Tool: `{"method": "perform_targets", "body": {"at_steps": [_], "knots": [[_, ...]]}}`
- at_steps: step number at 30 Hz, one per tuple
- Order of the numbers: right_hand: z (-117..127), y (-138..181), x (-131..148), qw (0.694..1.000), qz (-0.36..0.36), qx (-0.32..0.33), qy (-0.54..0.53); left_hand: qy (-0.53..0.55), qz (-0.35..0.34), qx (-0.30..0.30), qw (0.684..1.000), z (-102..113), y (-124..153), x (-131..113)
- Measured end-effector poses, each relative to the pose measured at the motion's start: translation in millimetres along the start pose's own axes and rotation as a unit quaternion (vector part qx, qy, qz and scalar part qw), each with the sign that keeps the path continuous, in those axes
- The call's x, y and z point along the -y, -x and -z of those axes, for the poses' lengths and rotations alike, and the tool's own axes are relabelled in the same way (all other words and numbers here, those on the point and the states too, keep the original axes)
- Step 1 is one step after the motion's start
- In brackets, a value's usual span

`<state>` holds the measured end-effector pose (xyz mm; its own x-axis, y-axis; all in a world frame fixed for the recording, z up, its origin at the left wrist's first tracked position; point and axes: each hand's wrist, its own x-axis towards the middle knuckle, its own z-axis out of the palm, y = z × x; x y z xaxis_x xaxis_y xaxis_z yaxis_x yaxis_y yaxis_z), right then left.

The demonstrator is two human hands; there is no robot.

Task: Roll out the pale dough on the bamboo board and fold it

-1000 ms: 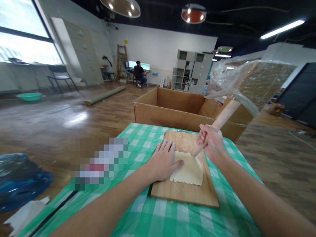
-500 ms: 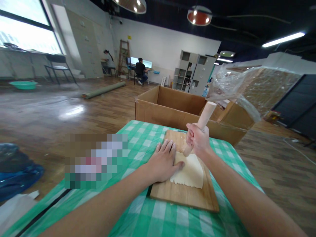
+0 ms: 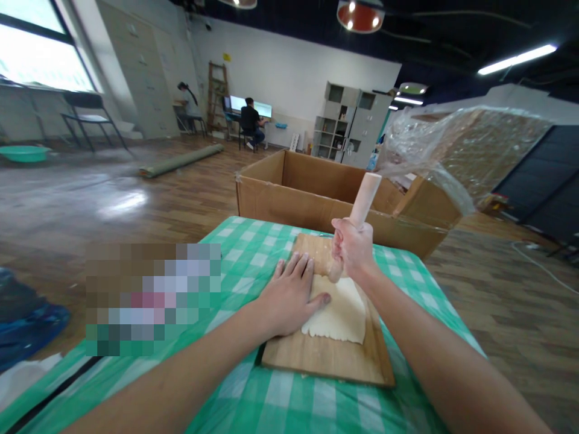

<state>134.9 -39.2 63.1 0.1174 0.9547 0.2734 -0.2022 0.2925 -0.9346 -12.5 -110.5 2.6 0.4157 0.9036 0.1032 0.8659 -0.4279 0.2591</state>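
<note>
Head view: rests the bare left hand (image 3: 289, 304) palm down across the left side of the board, fingers (image 3: 291, 270) straight and slightly spread, with the thumb laid over a thin, cream-coloured sheet of dough (image 3: 339, 316). Closes the bare right hand (image 3: 355, 244) in a fist around a pale, cylindrical wooden rolling pin (image 3: 365, 196), gripping low on the shaft. Holds it steeply tilted, upper end leaning away and to the right, lower end at the far edge of the dough; cannot tell whether touching. Has the dough, ragged along its near edge, flat on a rectangular, light-brown wooden board (image 3: 325, 364), with bare wood at both the near and far ends. Sets the board on a table under a green-and-white checked cloth (image 3: 253, 241). Shows to the left a pixelated patch (image 3: 154, 301), too masked to identify. Reveals just beyond the table 1 large, open, brown cardboard box (image 3: 289, 199), with a clear-plastic-wrapped brown block (image 3: 488, 144) at its right. Includes farther back, near the white wall, 2 seated people (image 3: 250, 119) and a brown wooden ladder (image 3: 217, 90).
</note>
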Motion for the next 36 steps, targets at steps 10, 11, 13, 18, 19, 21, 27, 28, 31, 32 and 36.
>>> {"method": "perform_targets", "body": {"at_steps": [10, 11, 13, 18, 19, 21, 27, 28, 31, 32, 36], "knots": [[12, -17, 17, 0.994, -0.013, -0.048, -0.099, -0.011, -0.006, -0.014, 1.000, -2, 1, 0], [12, -17, 18, 0.995, -0.007, -0.041, -0.092, -0.010, -0.006, -0.014, 1.000, -1, 1, 0], [8, -15, 17, 0.997, -0.006, -0.032, -0.072, -0.009, -0.008, -0.014, 1.000, -1, 2, 0], [-1, -3, 4, 0.999, -0.007, -0.011, -0.030, -0.005, -0.010, -0.008, 1.000, -3, 1, 2], [-1, 0, 1, 1.000, 0.002, -0.002, -0.020, -0.003, -0.009, -0.008, 1.000, -4, 1, 2], [-2, 5, -2, 0.999, 0.029, 0.021, 0.006, 0.001, -0.009, -0.006, 1.000, -4, 0, 3], [4, 8, 6, 0.998, 0.051, 0.021, 0.005, -0.003, -0.004, 0.000, 1.000, -1, 0, 0], [6, 6, 9, 0.999, 0.049, 0.014, -0.011, -0.005, -0.003, -0.001, 1.000, -1, 0, -1], [12, 3, 17, 0.998, 0.050, 0.012, -0.041, -0.006, -0.005, -0.008, 1.000, -2, 0, 0], [13, 3, 17, 0.998, 0.046, 0.015, -0.044, -0.005, -0.007, -0.011, 1.000, -3, 0, 1], [11, 8, 11, 0.999, 0.017, 0.038, -0.027, 0.000, -0.012, -0.017, 1.000, -6, 0, 3]]}}
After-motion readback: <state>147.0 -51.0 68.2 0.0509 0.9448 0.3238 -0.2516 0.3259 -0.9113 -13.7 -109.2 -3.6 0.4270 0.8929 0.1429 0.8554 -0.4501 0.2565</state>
